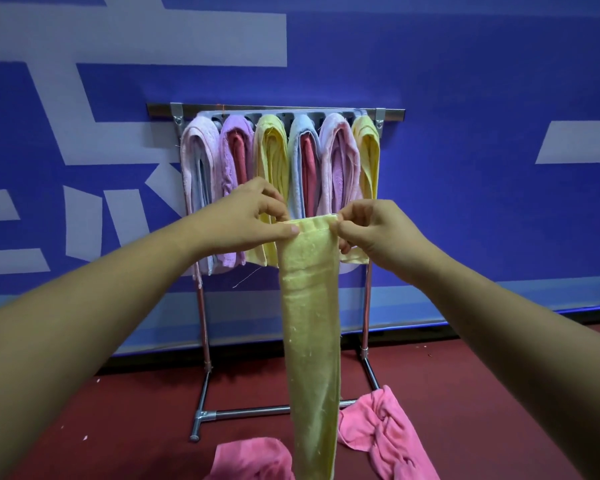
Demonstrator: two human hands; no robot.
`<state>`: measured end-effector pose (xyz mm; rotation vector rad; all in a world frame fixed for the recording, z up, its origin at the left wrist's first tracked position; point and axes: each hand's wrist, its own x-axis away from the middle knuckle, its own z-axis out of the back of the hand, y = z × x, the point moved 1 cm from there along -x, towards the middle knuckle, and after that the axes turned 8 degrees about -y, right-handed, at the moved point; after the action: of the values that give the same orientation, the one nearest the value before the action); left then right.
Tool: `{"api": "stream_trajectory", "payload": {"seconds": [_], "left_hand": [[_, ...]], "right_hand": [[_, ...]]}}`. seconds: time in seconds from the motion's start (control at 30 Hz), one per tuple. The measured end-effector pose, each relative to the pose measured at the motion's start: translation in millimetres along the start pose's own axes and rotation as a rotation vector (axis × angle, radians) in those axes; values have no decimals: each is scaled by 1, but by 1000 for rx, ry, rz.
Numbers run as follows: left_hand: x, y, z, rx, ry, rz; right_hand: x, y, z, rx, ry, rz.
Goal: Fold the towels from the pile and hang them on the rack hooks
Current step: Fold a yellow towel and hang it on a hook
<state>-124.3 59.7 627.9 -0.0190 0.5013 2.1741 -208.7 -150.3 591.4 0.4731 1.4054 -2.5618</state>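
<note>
Holding a yellow towel [309, 323] up at the centre of the head view, the left hand [253, 216] and right hand [374, 230] each pinch one top corner between thumb and fingers. Both grips are therefore closed on cloth. The towel hangs as a long narrow strip, folded lengthwise, reaching the bottom edge of the frame. Behind it, upper middle, the rack [274, 110] stands against the blue wall [482, 81], its bar crowded with hung towels [271, 161] in six bundles. Two pink towels [388, 431] lie crumpled on the red floor [118, 420], lower centre. The folding step looks nearly finished. The next move likely calls for lifting the strip over the bar where room remains, perhaps at the thinner far-right bundle.
</note>
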Motion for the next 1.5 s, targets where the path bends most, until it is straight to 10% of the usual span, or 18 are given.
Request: {"api": "stream_trajectory", "payload": {"seconds": [0.1, 0.23, 1.03, 1.5], "left_hand": [[-3, 4, -2, -54, 128, -35], [-1, 14, -2, 607, 86, -35], [-3, 30, -11, 455, 307, 48], [7, 8, -53, 753, 214, -23]], "right_hand": [[-1, -1, -2, -15, 66, 4], [-5, -8, 3, -98, 160, 46], [-16, -16, 9, -283, -73, -1], [-31, -30, 30, 64, -204, 73]]}}
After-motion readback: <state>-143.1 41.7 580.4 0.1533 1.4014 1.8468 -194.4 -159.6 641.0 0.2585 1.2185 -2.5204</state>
